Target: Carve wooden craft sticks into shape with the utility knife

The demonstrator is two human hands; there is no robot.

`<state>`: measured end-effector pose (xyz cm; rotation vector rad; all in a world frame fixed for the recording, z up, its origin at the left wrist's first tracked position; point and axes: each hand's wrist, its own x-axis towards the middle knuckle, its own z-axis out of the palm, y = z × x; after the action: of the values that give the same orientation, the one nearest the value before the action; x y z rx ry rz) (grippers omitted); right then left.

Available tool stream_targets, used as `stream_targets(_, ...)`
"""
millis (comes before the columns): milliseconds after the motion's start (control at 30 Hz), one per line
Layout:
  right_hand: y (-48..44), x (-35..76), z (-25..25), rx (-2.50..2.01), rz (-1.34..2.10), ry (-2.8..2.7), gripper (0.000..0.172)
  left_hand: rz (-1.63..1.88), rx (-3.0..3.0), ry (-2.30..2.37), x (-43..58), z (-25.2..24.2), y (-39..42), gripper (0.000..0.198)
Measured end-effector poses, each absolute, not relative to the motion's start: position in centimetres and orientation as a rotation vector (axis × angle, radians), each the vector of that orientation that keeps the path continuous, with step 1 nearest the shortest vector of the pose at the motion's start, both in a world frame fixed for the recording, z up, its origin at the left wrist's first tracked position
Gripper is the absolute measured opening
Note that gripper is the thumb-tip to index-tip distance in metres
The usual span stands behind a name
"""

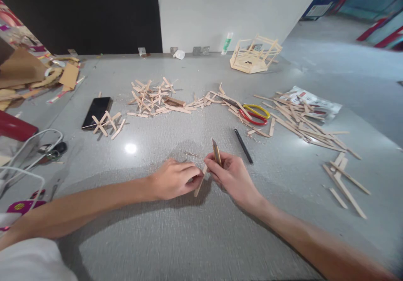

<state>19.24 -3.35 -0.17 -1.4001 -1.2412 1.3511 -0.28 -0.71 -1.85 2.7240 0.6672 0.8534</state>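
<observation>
My left hand [175, 179] rests on the grey table [189, 239], fingers curled round the upper end of a wooden craft stick [199, 185] that slants down to the table. My right hand [231, 175] meets it fingertip to fingertip and grips a slim utility knife [216, 151] whose blade end points up and away. Both hands are closed and touch at the stick.
A black pen [243, 145] lies just right of my hands. Beyond are piles of sticks [157, 98], red and yellow scissors [254, 114], a stick heap on a plastic bag [310, 123], a black phone [97, 111], a stick frame [254, 55], cardboard [28, 73] and cables [31, 146].
</observation>
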Motion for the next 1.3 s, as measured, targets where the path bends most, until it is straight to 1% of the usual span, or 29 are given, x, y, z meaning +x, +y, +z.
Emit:
stream_targets(167, -3.5, 19.2, -0.1, -1.410, 1.405, -1.198, 0.030, 0.692, 2.682, 0.665, -0.2, -1.5, -0.8, 0.018)
stream_targets(467, -3.4, 19.3, 0.7, -1.412, 1.493, -1.174, 0.028, 0.569, 2.432, 0.679, -0.3, -1.1, -0.7, 0.009)
stream_targets(700, -3.4, 19.4, 0.9, -1.397, 1.534, -1.162, 0.031, 0.556, 2.154, 0.755, 0.1, -0.2, -0.6, 0.013)
stream_targets(867, -3.1, 19.7, 0.7, -1.401, 1.514, -1.122, 0.031, 0.620, 2.154, 0.773, 0.2, 0.1, -0.4, 0.018)
stream_targets(1067, -2.8, 20.0, 0.7, -1.420, 1.483, -1.115, 0.033, 0.629, 2.161, 0.772, 0.1, 0.4, -0.2, 0.015)
stream_targets(1300, -3.2, 19.7, 0.9, -1.443, 1.512, -1.097, 0.034, 0.657, 2.238, 0.738, 0.1, -0.1, -0.2, 0.018)
